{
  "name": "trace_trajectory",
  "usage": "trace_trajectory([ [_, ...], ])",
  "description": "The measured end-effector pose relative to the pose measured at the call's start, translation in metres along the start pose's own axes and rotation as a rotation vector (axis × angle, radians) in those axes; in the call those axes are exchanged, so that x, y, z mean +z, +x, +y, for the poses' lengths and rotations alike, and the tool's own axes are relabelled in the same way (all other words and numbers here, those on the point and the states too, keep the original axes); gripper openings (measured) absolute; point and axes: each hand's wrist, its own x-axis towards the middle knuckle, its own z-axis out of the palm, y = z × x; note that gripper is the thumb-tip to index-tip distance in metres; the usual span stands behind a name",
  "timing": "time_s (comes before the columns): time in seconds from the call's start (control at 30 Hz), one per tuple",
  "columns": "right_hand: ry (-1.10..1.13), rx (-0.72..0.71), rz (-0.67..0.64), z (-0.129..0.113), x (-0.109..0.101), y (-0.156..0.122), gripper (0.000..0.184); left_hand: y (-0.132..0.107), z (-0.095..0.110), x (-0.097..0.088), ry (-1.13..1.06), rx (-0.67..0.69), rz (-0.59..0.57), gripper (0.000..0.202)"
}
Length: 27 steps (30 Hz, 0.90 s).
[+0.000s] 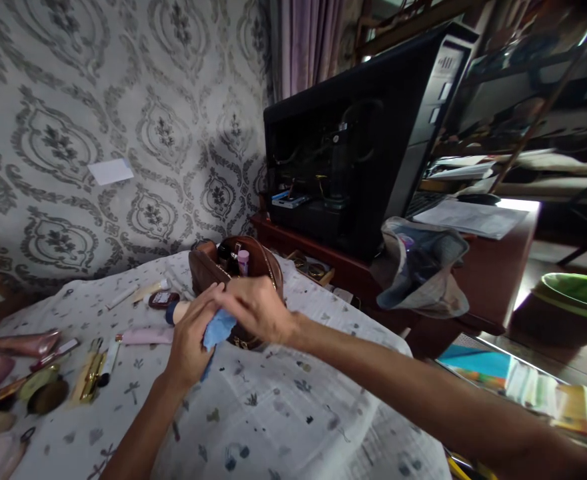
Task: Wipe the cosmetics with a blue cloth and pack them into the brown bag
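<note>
My left hand (pixel 189 340) is closed around a small blue cloth (pixel 218 330) in front of a brown open pouch (pixel 208 267). My right hand (pixel 256 308) lies over the pouch's front, its fingers pinched on the top of the same cloth. Inside the pouch stand a pink-capped tube (pixel 243 260) and other small bottles. Both hands are above a table covered with white printed paper (pixel 283 413).
Cosmetics lie on the left of the table: pink cases (pixel 26 343), gold lipstick tubes (pixel 92 377), compacts (pixel 47 397), a pink tube (pixel 143 337). An open black computer case (pixel 358 140) stands on a red-brown desk (pixel 483 280) to the right, with a crumpled bag (pixel 418 267). Patterned wallpaper is behind.
</note>
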Motion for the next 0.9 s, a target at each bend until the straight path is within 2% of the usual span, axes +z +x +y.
trace_trajectory([
  [0.1, 0.021, -0.255, -0.158, -0.015, 0.023, -0.03, 0.048, -0.005, -0.003, -0.005, -0.035, -0.017, -0.016, 0.048],
  [0.17, 0.036, -0.262, -0.221, -0.02, 0.041, -0.039, 0.044, -0.012, -0.006, -0.011, -0.017, -0.061, -0.038, 0.05],
  [0.37, 0.403, 0.091, -0.232, -0.019, 0.083, -0.033, 0.011, -0.052, -0.021, -0.032, 0.092, -0.267, -0.072, 0.057],
  [0.5, 0.709, 0.432, -0.271, -0.02, 0.111, -0.025, 0.028, -0.088, -0.034, -0.039, 0.141, -0.373, -0.083, 0.067],
  [0.57, 0.77, 0.551, -0.286, -0.022, 0.128, -0.022, 0.034, -0.106, -0.041, -0.037, 0.158, -0.381, -0.114, 0.07],
  [0.7, 0.746, 0.61, -0.287, -0.023, 0.157, -0.019, 0.028, -0.126, -0.049, -0.03, 0.198, -0.384, -0.154, 0.071],
  [0.83, 0.766, 0.566, -0.252, -0.022, 0.172, -0.024, 0.015, -0.123, -0.044, -0.029, 0.227, -0.427, -0.218, 0.072],
  [0.9, 0.807, 0.518, -0.222, -0.02, 0.173, -0.028, 0.016, -0.119, -0.039, -0.031, 0.235, -0.44, -0.276, 0.071],
])
